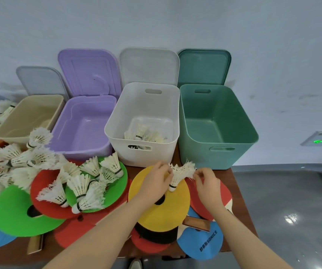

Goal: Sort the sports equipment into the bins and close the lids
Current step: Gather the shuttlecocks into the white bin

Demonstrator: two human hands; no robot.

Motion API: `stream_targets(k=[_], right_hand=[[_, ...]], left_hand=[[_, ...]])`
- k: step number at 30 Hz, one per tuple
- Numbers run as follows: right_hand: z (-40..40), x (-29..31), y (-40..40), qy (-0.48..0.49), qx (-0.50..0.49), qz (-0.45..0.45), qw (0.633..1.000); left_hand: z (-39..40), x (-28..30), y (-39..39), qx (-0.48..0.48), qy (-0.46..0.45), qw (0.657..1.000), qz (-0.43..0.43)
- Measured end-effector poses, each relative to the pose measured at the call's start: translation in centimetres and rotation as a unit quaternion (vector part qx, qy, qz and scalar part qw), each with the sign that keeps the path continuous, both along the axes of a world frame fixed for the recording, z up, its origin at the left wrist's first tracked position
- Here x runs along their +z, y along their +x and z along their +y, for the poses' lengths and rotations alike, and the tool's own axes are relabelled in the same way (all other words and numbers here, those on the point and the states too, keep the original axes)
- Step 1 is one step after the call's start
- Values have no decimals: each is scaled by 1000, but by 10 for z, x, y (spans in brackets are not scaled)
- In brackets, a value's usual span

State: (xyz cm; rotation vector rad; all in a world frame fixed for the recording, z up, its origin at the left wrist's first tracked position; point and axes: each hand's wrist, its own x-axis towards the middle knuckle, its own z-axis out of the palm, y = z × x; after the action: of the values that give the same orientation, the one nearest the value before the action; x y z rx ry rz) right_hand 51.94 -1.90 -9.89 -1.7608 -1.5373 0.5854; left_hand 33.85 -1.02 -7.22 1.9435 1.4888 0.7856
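Both hands point(157, 178) point(204, 179) hold shuttlecock point(177, 176) before white bin point(117, 121) of shuttlecocks.

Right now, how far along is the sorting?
Early. A few shuttlecocks lie in the white bin. Both hands, left and right, hold one shuttlecock. Many more remain on the table, plus discs and paddles. The other three bins look empty; all lids stand open.

Open tops on white bin point(117, 121), green bin point(220, 156); lids propped behind. Shuttlecock pile point(90, 183) crowding table left; yellow disc point(162, 212) surface mostly bare.
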Motion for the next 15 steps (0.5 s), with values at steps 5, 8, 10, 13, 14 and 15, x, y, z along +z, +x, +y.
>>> stream_targets(k=[5, 8, 10, 13, 14, 15], right_hand=[[-10, 15, -8, 61, 0, 23, 998], [-16, 25, -14, 98, 5, 46, 994], [-18, 37, -21, 132, 19, 51, 990], [-17, 58, -34, 174, 41, 51, 983], [-15, 66, -37, 184, 44, 53, 981], [-11, 73, -39, 193, 44, 55, 979]], left_hand=[[-7, 14, -14, 10, 73, 997, -23], [-12, 25, -23, 18, 116, 992, -42], [-16, 36, -28, 26, 134, 989, -63], [-18, 59, -36, 34, 170, 982, -78], [-16, 67, -39, 38, 185, 979, -81], [-14, 75, -42, 43, 199, 975, -86]])
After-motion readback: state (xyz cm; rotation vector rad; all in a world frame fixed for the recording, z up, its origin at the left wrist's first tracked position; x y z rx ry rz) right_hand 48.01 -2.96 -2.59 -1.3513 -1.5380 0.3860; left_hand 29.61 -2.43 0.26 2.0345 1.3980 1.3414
